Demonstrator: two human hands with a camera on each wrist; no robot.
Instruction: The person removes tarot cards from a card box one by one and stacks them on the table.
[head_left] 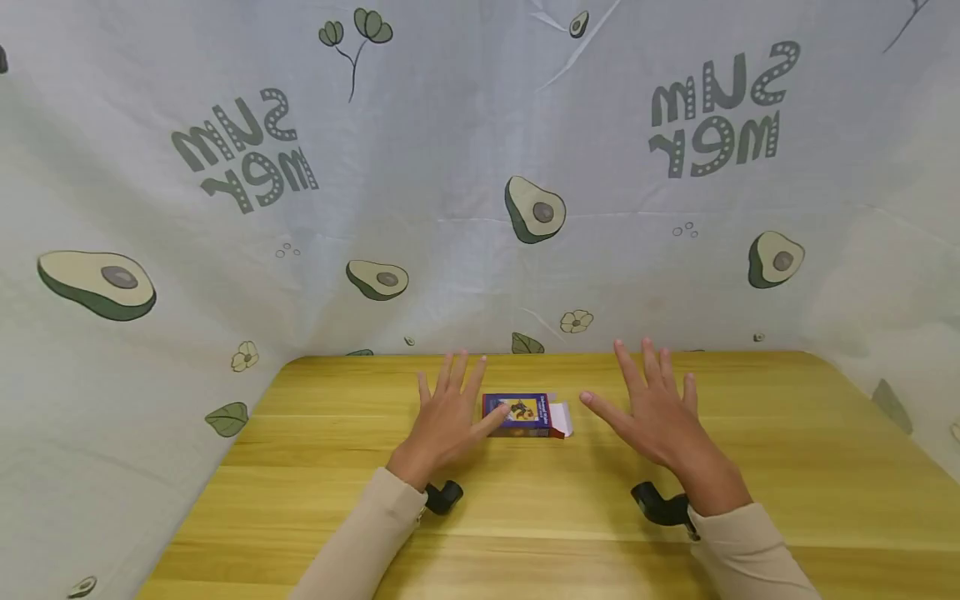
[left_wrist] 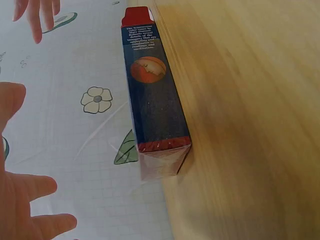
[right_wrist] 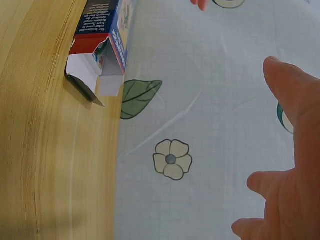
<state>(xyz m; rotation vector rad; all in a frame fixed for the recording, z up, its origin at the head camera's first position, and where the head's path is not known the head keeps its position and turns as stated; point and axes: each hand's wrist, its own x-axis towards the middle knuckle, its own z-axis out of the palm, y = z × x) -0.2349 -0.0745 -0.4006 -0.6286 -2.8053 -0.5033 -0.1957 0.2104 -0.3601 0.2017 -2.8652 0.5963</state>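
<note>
A small blue and red printed cardboard box lies flat on the wooden table. Its end on the right has white-lined flaps hanging open, with a bit of printed content visible inside in the right wrist view. The left hand is held just left of the box, fingers spread, its thumb overlapping the box in the head view. Farther off on the other side, the right hand also has its fingers spread and holds nothing. The left wrist view shows the box's dark blue side, apart from that hand's fingers.
Behind the wooden table hangs a pale cloth printed with avocados, leaves and mirrored lettering; it also runs along both sides. A black curved device shows under each wrist, one on the left and one on the right.
</note>
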